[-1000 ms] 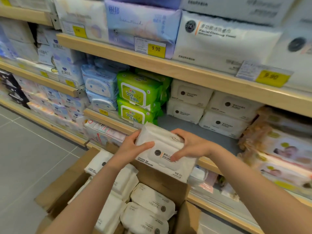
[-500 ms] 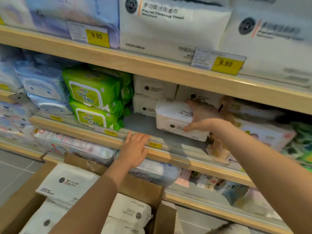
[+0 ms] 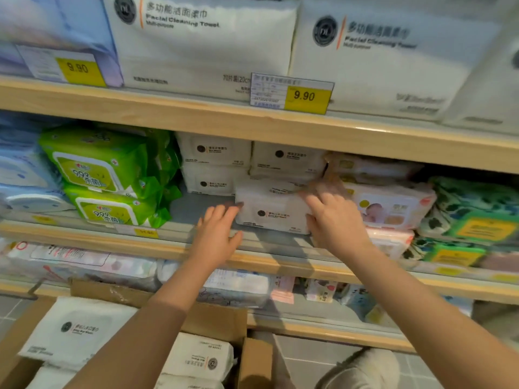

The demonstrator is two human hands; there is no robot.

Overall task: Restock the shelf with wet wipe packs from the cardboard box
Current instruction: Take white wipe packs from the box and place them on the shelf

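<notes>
Hands meet at a white wet wipe pack lying flat on the grey middle shelf, in front of stacked white packs of the same kind. The right hand rests over the pack's right end, fingers spread and laid along its top and side, though motion blur hides whether they curl around it. The left hand has its fingers straight and slightly apart, fingertips touching the pack's left edge. Green packs stand left of the gap, and pink baby-print packs sit just beside the right hand. Below, the open cardboard box holds more white packs. Yellow price tags hang on the upper shelf edge.
</notes>
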